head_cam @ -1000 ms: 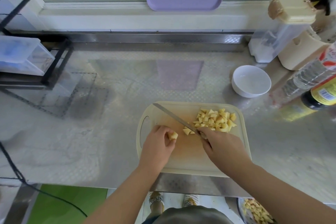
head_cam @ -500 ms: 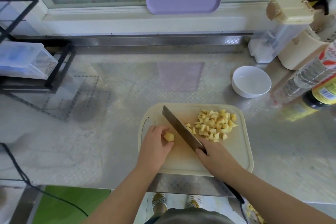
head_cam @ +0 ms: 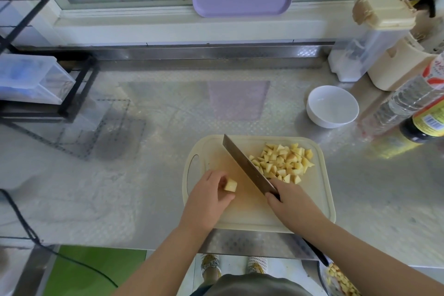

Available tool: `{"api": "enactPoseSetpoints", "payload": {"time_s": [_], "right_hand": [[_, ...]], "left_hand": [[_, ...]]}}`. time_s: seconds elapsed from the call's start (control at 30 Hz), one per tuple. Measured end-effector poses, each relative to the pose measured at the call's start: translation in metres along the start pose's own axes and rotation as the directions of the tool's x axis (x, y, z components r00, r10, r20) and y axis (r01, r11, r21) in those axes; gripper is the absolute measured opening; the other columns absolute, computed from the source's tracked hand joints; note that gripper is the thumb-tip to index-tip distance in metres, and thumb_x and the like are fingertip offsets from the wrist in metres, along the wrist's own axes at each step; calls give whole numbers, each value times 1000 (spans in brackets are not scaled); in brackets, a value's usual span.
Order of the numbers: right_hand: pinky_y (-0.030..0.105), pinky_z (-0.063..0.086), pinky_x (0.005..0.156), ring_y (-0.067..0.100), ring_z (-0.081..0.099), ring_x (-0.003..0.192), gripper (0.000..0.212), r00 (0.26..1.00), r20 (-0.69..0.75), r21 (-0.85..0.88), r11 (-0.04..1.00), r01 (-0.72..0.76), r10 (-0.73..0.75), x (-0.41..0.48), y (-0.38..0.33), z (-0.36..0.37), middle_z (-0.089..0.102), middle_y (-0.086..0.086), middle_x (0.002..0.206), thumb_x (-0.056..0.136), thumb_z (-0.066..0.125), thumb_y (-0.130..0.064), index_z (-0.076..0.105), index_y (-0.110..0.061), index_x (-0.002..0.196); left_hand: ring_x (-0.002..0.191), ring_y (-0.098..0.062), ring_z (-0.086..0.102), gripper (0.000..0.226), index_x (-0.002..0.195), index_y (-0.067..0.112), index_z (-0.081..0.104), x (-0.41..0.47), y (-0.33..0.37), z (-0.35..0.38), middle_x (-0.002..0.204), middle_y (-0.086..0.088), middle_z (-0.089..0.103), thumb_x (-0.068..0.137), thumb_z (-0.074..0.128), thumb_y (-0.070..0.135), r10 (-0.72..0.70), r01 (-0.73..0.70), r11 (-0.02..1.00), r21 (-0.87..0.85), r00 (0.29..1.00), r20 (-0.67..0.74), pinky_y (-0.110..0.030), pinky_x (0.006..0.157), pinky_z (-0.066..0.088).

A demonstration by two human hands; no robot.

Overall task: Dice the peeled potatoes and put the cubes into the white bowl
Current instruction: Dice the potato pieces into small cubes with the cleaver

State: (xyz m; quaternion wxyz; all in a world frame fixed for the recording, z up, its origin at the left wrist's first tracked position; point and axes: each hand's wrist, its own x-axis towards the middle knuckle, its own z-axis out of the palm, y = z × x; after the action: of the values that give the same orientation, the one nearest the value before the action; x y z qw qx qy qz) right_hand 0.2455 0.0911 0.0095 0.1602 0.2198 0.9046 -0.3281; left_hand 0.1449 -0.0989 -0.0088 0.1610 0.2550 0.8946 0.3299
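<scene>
- Centrally, the left hand (head_cam: pixel 209 199) pinches a small potato piece (head_cam: pixel 230 185) on the cutting board (head_cam: pixel 319 199).
- The right hand (head_cam: pixel 290 202) grips the knife (head_cam: pixel 247 168) by its handle; the blade lies tilted between the piece and the heap of cubes (head_cam: pixel 283 163).
- The white bowl (head_cam: pixel 322 120) stands apart, beyond the board's far right corner, with no cubes visible inside.
- Risk: the piece is small, so any cut probably falls close to the fingertips; a roll could bring a nick.
- Risk: a hasty sweep may spill cubes off the board.

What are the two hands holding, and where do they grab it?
The left hand pinches a potato piece by its left side. The right hand grips the knife by its handle.
</scene>
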Motion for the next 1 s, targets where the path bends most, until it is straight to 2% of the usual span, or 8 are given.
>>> {"api": "enactPoseSetpoints", "payload": {"time_s": [0.17,0.33,0.4,0.5,0.63,0.8,0.9,1.0], "right_hand": [[36,53,67,13,59,68,14,1000,13,-13,1000,24,-24,-1,-1,-5,62,-6,75,100,46,-29,56,-26,91],[38,55,68,13,61,67,14,999,0,-16,999,37,-37,0,-1,-9,64,-5,75,100,46,-29,57,-26,91],[37,54,67,13,61,66,14,999,-2,-14,999,32,-32,0,-1,-10,64,-5,75,100,47,-29,57,-26,91],[33,52,66,12,60,67,14,999,-5,-14,999,36,-36,-1,-1,-10,63,-6,75,101,47,-28,56,-26,91],[29,51,65,11,61,67,14,999,13,-22,999,33,-32,-2,-2,-9,64,-6,76,102,46,-29,57,-27,94],[30,50,64,12,60,67,14,1000,14,-11,1000,27,-27,-2,-3,-8,63,-6,75,101,46,-29,56,-27,91],[30,49,62,13,59,66,15,1000,18,-12,1000,20,-20,-2,-3,-9,63,-5,74,101,46,-29,55,-26,89],[29,48,61,13,59,65,15,1000,19,-12,1000,16,-16,-2,-3,-9,63,-4,74,101,47,-29,55,-26,89]], "left_hand": [[86,3,59,22,104,25,64,1,5,-1,98,13,62,85,73,31,-114,110,990,-88,993,-35,-15,78,50],[89,5,61,19,108,23,70,15,7,-5,100,13,68,89,69,23,-167,170,972,-163,986,29,-4,78,46],[90,3,62,19,108,25,70,22,4,-9,101,15,68,89,69,26,-226,235,951,-202,972,69,-7,80,46],[93,-2,63,18,108,25,69,29,-3,-15,101,14,68,90,67,29,-296,313,930,-191,949,109,-21,89,49],[96,-3,59,24,115,25,66,27,-8,-20,106,14,65,92,64,26,-302,303,953,-19,952,60,-15,85,41],[99,0,55,36,129,25,61,25,0,-21,120,10,59,95,56,12,-120,118,993,26,990,78,-4,83,35],[97,-1,56,34,129,25,61,25,4,-22,115,9,64,95,58,18,-138,137,990,10,985,102,-7,83,36],[89,2,59,38,129,27,59,20,3,-21,100,13,66,92,63,24,-183,187,982,-17,975,126,-3,72,38]]}}
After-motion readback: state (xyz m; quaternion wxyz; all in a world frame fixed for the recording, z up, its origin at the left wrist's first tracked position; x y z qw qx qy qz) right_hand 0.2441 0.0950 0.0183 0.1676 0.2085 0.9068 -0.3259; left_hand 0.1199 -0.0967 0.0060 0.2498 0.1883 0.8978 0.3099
